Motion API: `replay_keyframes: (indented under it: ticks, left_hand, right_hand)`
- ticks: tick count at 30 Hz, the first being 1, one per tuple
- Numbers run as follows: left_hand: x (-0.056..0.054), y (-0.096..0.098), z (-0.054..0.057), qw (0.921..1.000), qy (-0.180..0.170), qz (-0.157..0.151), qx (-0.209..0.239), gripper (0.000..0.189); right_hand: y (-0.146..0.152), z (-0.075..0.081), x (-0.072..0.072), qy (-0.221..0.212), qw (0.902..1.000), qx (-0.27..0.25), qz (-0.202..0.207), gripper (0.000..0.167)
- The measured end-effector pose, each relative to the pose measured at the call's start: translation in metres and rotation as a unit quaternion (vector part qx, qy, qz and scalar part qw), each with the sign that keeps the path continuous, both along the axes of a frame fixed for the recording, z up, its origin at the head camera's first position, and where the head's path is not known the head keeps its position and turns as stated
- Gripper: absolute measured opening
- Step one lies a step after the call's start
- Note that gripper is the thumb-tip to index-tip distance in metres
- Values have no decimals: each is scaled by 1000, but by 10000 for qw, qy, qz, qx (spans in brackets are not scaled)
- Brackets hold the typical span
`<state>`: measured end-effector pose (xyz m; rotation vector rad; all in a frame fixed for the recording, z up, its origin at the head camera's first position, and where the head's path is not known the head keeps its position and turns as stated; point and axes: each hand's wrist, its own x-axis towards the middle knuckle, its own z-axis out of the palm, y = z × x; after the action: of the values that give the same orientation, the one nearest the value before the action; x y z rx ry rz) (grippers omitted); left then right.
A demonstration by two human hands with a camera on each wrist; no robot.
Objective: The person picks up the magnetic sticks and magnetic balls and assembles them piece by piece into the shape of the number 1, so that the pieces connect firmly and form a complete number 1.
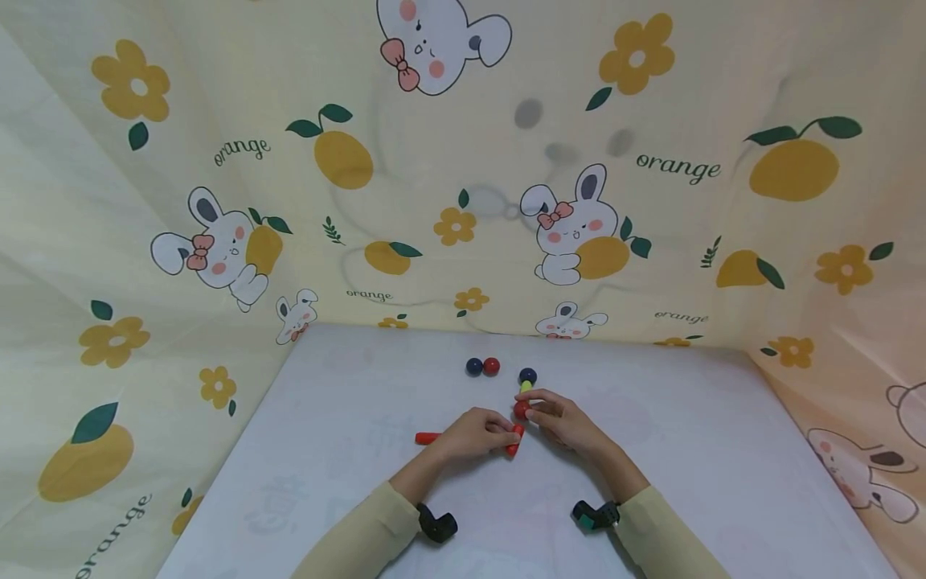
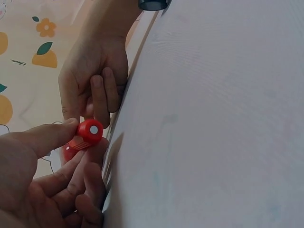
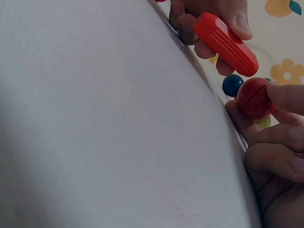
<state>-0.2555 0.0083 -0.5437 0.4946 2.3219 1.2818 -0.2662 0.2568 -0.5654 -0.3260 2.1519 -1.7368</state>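
Between thumb and fingers, my left hand (image 1: 472, 434) pinches a red ridged rod (image 3: 227, 43), its end showing a pale round inset in the left wrist view. My right hand (image 1: 570, 421) pinches a red ball (image 3: 254, 99) with a seam around it. Beyond that ball, a yellow-green rod (image 1: 526, 387) runs to a dark blue ball (image 1: 528, 375), all in one line. The held rod's upper end is close to the red ball; whether they touch I cannot tell. Behind the left hand lies another red rod (image 1: 427, 438), partly hidden by that hand.
Farther back on the white table (image 1: 347, 386), a second dark blue ball (image 1: 473, 367) sits beside a second red ball (image 1: 491, 367). A printed cloth (image 1: 448, 161) hangs behind the table and along its sides. Wrist cameras (image 1: 437, 524) are worn on both arms.
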Motion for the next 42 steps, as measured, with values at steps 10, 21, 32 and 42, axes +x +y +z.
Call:
replay_keyframes:
  ticks: [10, 21, 32, 42]
  left_hand:
    - [-3, 5, -2, 10000, 3, 36, -69, 26]
    - [-5, 8, -1, 9999, 58, 81, -81, 28]
    - [-6, 8, -1, 9999, -29, 154, -33, 26]
    - [-8, 9, -3, 9997, 35, 230, -117, 28]
  right_hand:
    - [-1, 1, 2, 18, 10000, 33, 2, 43]
    - [-1, -1, 1, -46, 9999, 118, -90, 43]
    - [-2, -1, 1, 5, 9998, 169, -55, 41]
    - [-3, -1, 2, -67, 9999, 116, -83, 42]
